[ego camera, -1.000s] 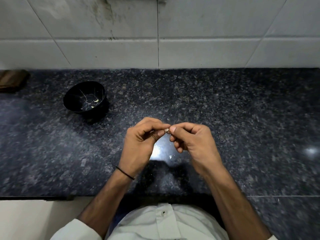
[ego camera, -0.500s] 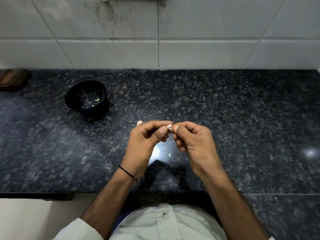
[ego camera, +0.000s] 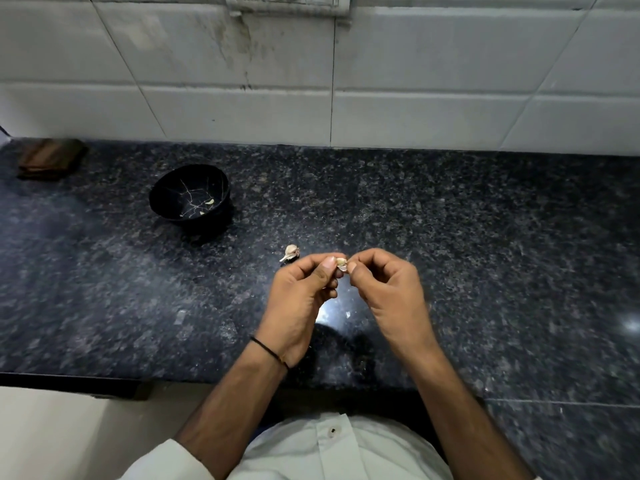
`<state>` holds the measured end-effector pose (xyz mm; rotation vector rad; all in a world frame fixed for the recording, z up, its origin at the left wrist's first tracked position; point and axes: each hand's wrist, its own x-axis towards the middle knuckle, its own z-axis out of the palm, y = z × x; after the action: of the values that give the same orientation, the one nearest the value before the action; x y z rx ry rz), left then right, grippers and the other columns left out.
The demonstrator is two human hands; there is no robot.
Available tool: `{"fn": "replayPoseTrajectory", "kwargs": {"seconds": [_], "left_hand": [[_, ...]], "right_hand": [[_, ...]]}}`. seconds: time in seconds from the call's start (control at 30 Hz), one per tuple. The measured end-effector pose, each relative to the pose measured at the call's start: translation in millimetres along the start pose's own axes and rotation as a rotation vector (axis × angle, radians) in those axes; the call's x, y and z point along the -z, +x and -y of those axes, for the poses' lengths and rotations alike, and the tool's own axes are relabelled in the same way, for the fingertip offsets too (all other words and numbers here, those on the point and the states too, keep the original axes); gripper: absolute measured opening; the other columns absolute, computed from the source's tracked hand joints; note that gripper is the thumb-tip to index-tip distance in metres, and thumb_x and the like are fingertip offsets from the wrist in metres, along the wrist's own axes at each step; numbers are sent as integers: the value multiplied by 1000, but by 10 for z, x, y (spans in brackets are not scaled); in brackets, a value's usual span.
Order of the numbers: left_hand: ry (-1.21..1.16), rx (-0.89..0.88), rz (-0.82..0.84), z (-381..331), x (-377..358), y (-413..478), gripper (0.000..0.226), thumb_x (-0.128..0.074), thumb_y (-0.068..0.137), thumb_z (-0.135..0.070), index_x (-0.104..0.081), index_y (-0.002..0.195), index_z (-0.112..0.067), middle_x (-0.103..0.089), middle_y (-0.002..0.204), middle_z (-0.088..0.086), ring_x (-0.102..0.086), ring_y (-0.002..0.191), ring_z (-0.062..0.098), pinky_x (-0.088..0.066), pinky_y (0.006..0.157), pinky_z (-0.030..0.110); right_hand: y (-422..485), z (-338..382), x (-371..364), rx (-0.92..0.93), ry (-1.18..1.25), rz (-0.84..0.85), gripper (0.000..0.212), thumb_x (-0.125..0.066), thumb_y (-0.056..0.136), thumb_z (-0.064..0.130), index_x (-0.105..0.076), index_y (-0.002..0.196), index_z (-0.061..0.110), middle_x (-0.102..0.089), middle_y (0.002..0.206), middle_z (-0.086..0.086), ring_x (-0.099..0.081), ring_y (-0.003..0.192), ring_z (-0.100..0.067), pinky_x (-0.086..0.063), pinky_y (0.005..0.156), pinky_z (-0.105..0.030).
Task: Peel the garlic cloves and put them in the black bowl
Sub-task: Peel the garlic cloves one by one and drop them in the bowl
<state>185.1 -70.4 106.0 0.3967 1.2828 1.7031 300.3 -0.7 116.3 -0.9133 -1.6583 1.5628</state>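
Left hand (ego camera: 301, 299) and right hand (ego camera: 388, 292) pinch the garlic clove (ego camera: 341, 263) — skin now lifting, barely visible a second ago; nearly ready for the black bowl (ego camera: 166, 192) at ten o'clock.

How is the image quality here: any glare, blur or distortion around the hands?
Head view: a glare patch on the counter between the wrists; right hand slightly motion-blurred, left hand sharper; both pinch the clove, small but legible; the wide-angle lens bows the tiles; bowl sharp.
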Motion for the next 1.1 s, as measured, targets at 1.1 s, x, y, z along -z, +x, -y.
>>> {"fn": "replayPoseTrajectory", "kwargs": {"seconds": [1.1], "left_hand": [[292, -246, -51, -4, -87, 52, 12, -61, 95, -2, -72, 97, -5, -69, 78, 2, -54, 67, 11, -50, 67, 21]], "right_hand": [[105, 45, -8, -165, 268, -110, 11, -65, 89, -2, -72, 80, -2, -60, 62, -10, -48, 51, -13, -36, 45, -21]]}}
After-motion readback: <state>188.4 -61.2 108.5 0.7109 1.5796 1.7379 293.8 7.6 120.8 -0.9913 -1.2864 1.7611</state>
